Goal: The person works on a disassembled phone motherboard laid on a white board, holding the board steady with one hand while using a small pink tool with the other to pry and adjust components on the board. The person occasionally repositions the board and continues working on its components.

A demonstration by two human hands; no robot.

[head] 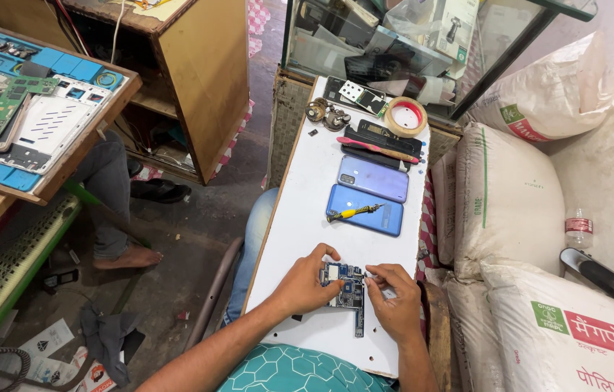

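I have the board (pixel 347 290) flat on the white desk (pixel 307 218), my left hand (pixel 307 283) gripping its left edge. My right hand (pixel 393 301) pinches something small at its right edge; I can't tell what. I'd keep the board pinned and work gently.

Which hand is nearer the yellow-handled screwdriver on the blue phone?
Left, narrowly. The left hand sits almost straight below the yellow-handled screwdriver, fingertips pointing toward it; the right hand lies lower and off to the right. Both hold the circuit board.
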